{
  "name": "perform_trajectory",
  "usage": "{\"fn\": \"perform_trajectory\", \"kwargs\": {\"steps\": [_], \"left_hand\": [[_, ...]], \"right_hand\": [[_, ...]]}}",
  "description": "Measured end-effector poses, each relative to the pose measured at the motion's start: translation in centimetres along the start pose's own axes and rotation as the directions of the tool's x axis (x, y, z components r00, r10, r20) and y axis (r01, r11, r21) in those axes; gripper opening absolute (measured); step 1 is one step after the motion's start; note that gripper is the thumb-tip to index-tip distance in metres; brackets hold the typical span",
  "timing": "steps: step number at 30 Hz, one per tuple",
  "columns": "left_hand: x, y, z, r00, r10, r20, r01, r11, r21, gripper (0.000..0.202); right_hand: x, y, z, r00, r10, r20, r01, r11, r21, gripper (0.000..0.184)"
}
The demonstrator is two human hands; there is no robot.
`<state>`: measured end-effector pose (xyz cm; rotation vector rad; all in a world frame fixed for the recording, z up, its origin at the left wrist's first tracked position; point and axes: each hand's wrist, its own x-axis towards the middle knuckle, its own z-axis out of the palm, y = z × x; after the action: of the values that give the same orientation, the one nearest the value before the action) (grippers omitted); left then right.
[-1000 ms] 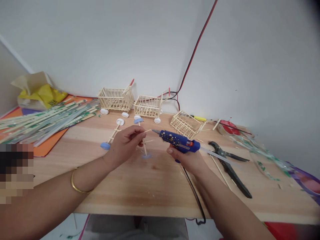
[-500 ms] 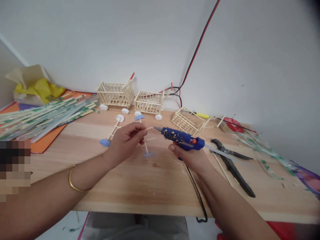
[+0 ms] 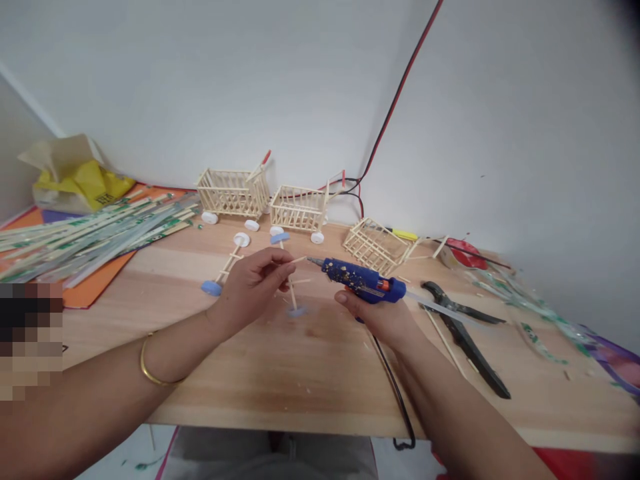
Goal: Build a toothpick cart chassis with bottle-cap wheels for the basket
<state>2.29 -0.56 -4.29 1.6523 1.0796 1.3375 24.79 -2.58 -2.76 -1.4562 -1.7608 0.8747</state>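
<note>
My left hand (image 3: 257, 283) pinches a short thin wooden stick (image 3: 300, 259) between thumb and fingers. At the stick's free end is the nozzle of a blue glue gun (image 3: 360, 280), its clear glue stick jutting from the back. My right hand (image 3: 377, 313) is wrapped round the gun's handle. Behind and below my left hand lies a stick axle (image 3: 293, 297) with blue wheels, partly hidden by the fingers. Left of that hand rests another wheeled stick frame (image 3: 227, 267), one wheel white and one blue.
Two small stick carts (image 3: 233, 193) with white wheels stand by the wall, beside a tilted stick basket (image 3: 377, 245). Wrapped sticks (image 3: 100, 230) are heaped at left, near a yellow bag (image 3: 95, 183). Black pliers-like cutters (image 3: 465, 340), red tape (image 3: 465, 253) and the gun's cord (image 3: 395, 387) lie right.
The camera view has shifted very slightly. Both hands keep nearly the same pose, with the nozzle still at the end of the stick.
</note>
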Motion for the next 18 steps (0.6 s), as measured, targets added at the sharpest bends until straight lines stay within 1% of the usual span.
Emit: {"fn": "perform_trajectory", "kwargs": {"steps": [3,8,10,14,18], "left_hand": [[-0.1,0.2,-0.1,1.0,-0.008,-0.002,0.008,1.0,-0.02,0.008],[0.0,0.2,-0.4,0.998,-0.054,-0.022,0.053,0.997,-0.048,0.01],[0.2,0.2,-0.5,0.997,-0.073,-0.034,0.071,0.996,-0.049,0.011],[0.4,0.4,-0.6,0.994,-0.099,-0.044,0.098,0.995,-0.037,0.013],[0.4,0.5,-0.6,0.994,-0.097,-0.048,0.095,0.995,-0.04,0.014]], "right_hand": [[0.3,-0.3,0.0,1.0,0.011,0.007,-0.011,1.0,-0.007,0.029],[0.3,-0.8,-0.7,0.998,0.033,-0.046,-0.034,0.999,-0.033,0.03],[0.1,-0.8,-1.0,1.0,0.008,-0.021,-0.008,1.0,0.001,0.031],[-0.4,-1.1,-1.4,0.996,-0.085,0.039,0.083,0.994,0.069,0.029],[-0.4,-1.3,-1.4,0.991,-0.105,0.081,0.099,0.993,0.07,0.031]]}}
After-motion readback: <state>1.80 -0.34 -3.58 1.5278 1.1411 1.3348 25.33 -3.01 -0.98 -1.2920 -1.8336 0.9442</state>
